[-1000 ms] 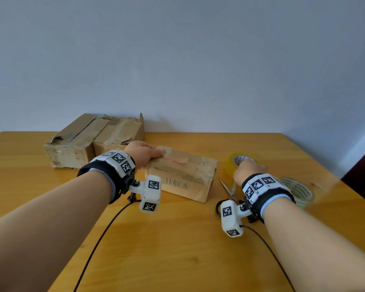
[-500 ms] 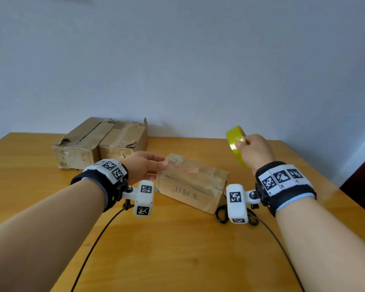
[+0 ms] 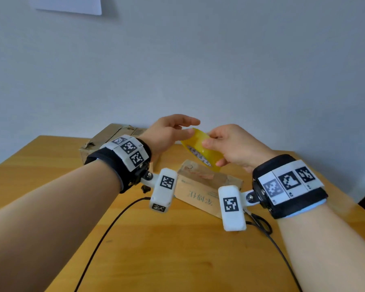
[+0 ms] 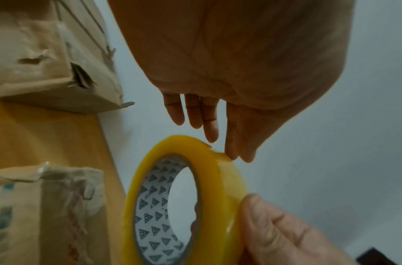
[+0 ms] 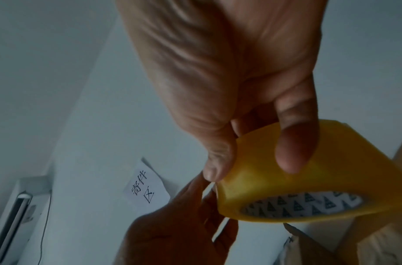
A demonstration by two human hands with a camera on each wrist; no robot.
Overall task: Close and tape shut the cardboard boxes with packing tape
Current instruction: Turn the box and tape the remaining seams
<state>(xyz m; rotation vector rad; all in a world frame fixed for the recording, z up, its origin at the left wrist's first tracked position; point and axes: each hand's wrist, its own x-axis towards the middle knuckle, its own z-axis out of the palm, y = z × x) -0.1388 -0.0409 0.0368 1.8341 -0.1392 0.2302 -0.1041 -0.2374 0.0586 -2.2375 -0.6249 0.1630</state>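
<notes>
Since half a second ago, the left hand (image 3: 169, 131) is lifted off the nearest cardboard box (image 3: 200, 193) and brought to the tape roll (image 3: 200, 151). Its straight fingers touch the roll's edge. The roll is gripped by the curled right hand (image 3: 234, 146).

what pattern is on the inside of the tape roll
Small dark triangles on white, lining the core of the yellow tape roll; clearest in the left wrist view.
</notes>
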